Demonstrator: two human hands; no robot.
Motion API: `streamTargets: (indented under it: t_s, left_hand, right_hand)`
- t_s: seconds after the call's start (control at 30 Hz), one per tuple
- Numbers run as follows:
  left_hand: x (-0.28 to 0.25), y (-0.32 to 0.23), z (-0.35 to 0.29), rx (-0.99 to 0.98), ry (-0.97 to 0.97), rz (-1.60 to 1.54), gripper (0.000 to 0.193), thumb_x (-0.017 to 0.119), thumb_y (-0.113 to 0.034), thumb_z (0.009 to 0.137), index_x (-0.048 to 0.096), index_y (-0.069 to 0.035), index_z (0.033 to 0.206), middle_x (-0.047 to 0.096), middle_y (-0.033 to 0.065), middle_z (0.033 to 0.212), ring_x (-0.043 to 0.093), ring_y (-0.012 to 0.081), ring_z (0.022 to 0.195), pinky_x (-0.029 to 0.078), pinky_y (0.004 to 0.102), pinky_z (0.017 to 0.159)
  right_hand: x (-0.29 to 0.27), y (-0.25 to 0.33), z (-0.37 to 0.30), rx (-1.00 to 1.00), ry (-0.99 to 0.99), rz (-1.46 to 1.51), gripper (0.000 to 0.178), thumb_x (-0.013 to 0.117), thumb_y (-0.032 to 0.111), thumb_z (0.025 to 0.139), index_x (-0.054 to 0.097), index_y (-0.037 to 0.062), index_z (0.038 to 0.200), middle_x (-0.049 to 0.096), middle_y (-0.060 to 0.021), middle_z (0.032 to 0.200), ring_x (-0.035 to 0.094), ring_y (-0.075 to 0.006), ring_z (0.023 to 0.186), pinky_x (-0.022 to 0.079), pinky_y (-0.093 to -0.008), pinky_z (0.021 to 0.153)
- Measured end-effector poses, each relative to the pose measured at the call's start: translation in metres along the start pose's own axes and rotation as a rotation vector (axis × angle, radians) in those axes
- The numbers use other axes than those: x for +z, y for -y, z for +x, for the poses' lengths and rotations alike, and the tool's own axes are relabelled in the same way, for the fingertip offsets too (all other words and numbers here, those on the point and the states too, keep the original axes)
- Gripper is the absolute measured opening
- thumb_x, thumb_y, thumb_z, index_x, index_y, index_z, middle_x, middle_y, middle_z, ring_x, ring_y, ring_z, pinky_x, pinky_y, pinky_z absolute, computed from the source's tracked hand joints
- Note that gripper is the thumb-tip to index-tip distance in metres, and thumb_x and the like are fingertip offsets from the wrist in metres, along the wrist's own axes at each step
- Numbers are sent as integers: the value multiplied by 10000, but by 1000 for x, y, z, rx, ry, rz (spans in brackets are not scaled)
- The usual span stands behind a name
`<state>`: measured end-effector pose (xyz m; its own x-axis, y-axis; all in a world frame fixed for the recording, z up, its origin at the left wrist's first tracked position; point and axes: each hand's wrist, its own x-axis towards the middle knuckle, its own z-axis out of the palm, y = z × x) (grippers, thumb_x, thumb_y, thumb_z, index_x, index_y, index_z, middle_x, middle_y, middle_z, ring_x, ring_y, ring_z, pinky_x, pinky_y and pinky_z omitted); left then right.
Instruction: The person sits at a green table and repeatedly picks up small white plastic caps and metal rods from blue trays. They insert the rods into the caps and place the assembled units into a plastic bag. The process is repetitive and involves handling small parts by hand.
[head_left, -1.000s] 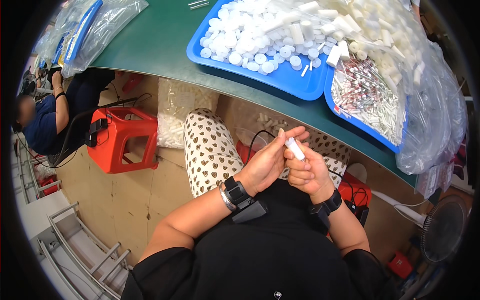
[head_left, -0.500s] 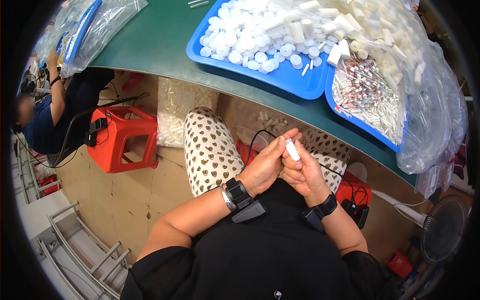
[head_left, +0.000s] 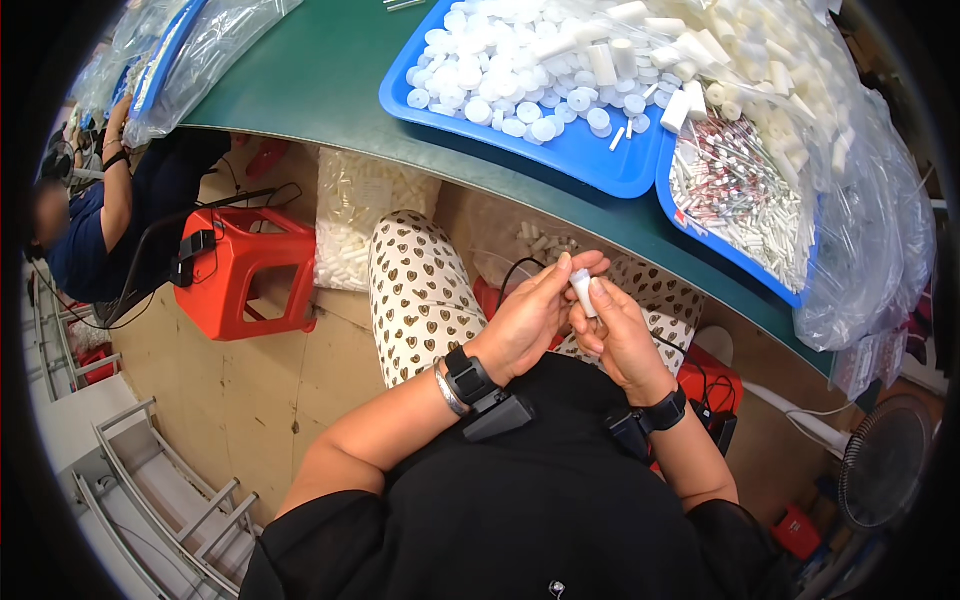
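Over my lap, below the table edge, a small white cylinder (head_left: 584, 294) is held between both hands. My right hand (head_left: 625, 335) is closed around it, the thumb pressed along its side. At its upper end, the thumb and fingers of my left hand (head_left: 528, 320) close in around the tip, where a paler, bluish-white end shows. Whether that end is a separate disc I cannot tell. Beyond my hands, a blue tray (head_left: 620, 180) holds many translucent white discs (head_left: 478, 110) and thicker white cylinders (head_left: 603, 65).
A second blue tray (head_left: 735, 258) holds thin red-and-white pieces under clear plastic bags (head_left: 870, 250). Both trays stand on the green table (head_left: 330, 75). A red stool (head_left: 245, 270) and a bag of white cylinders (head_left: 350, 235) are below. Another person (head_left: 95, 225) sits at left; a fan (head_left: 885, 460) is right.
The cylinder has tilted, so its upper end now shows between my fingers. My right thumb has shifted along it, and my left thumb has moved up toward the tip.
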<state>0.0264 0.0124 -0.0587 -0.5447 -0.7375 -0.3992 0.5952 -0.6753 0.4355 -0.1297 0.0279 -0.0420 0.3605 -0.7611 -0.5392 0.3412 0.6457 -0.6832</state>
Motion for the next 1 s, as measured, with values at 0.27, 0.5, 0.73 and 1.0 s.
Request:
streamTargets:
  t_s: [0.27, 0.5, 0.73, 1.0]
  left_hand:
    - [-4, 17, 0, 65, 54, 54, 515, 428, -393, 1059, 457, -17, 1409, 541, 91, 1311, 591, 123, 941, 484, 340, 964]
    - [2, 5, -1, 3, 64, -82, 607, 346, -469, 1061, 336, -38, 1489, 397, 126, 1498, 575, 149, 1077, 453, 378, 1029]
    - [8, -4, -1, 5, 84, -1, 598, 305, -483, 1064, 394, -42, 1460, 393, 142, 1501, 438, 234, 1334, 418, 448, 1078]
    - [1, 5, 1, 36, 83, -4, 485, 346, -416, 1072, 534, -47, 1324, 392, 107, 1521, 394, 286, 1388, 372, 452, 1120]
  right_hand:
    - [2, -1, -2, -221, -90, -449, 278, 473, 294, 1057, 578, 36, 1057, 471, 37, 736, 386, -17, 625, 326, -189, 550]
    - [-3, 12, -1, -124, -3, -338, 354, 429, 331, 1068, 590, 17, 1082, 464, 33, 704, 377, -15, 577, 302, -183, 502]
    - [-7, 15, -2, 86, 131, -19, 425, 398, 405, 1069, 566, 15, 1074, 487, 12, 682, 362, -17, 478, 291, -170, 434]
    - [3, 8, -4, -163, 10, -490, 306, 467, 300, 1055, 558, 12, 1106, 573, -41, 743, 498, -92, 540, 402, -243, 481]
